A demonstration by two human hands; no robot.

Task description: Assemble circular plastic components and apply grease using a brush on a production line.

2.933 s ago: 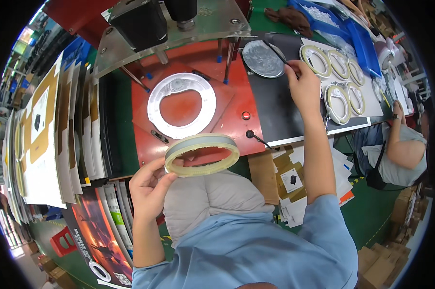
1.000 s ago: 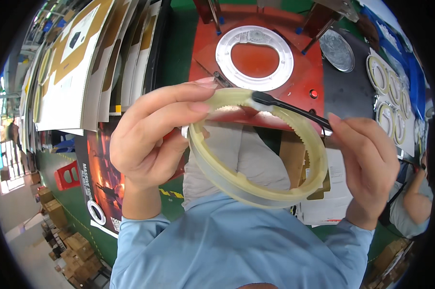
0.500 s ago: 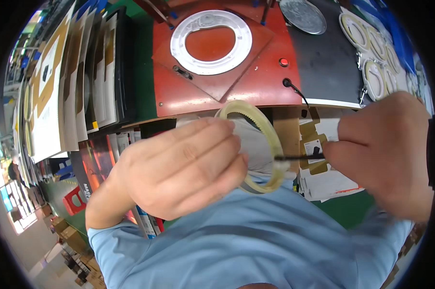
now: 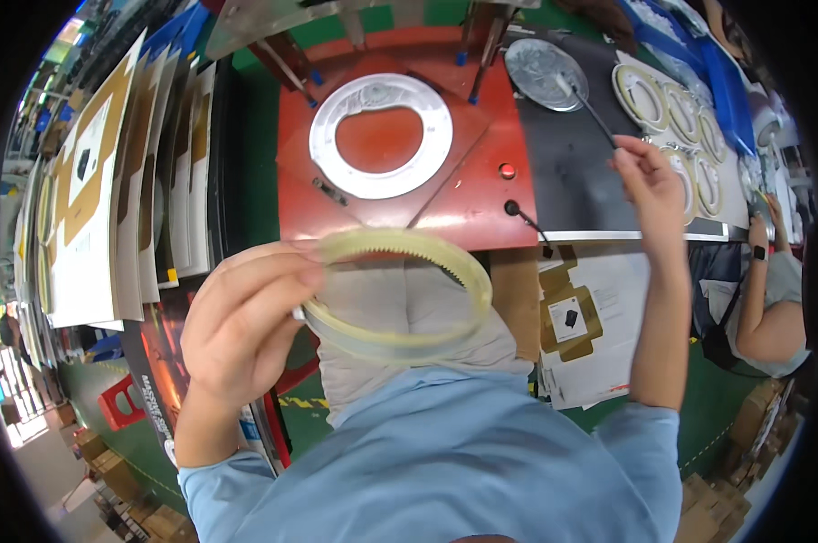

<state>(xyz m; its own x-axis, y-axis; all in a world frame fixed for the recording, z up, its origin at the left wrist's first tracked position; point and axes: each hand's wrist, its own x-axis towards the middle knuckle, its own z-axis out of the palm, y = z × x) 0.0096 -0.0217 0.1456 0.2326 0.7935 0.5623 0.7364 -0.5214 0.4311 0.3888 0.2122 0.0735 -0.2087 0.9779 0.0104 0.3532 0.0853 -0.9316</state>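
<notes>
My left hand (image 4: 246, 317) grips the left side of a pale yellow ring gear (image 4: 481, 294), toothed on its inside, held tilted above my lap. At the far right, my right hand (image 4: 649, 172) is closed on the dark handle of a small brush (image 4: 597, 116). Its pale tip meets a round metal dish (image 4: 545, 74) coated with a greyish substance; whether it presses into the coating I cannot tell. A white ring-shaped plate (image 4: 382, 185) with a wide opening lies on the red machine bed, beyond the ring gear.
The red bed (image 4: 490, 217) carries a red button (image 4: 507, 171) and a black cable (image 4: 528, 223). Metal posts rise behind. Several similar rings (image 4: 640, 98) lie at the right. Cardboard sheets (image 4: 101, 199) stand at the left. Another person's arm (image 4: 755, 281) shows at the far right.
My right hand has carried the brush away from the ring gear, out to the metal dish. My left hand has shifted left, and the ring gear now lies flatter.
</notes>
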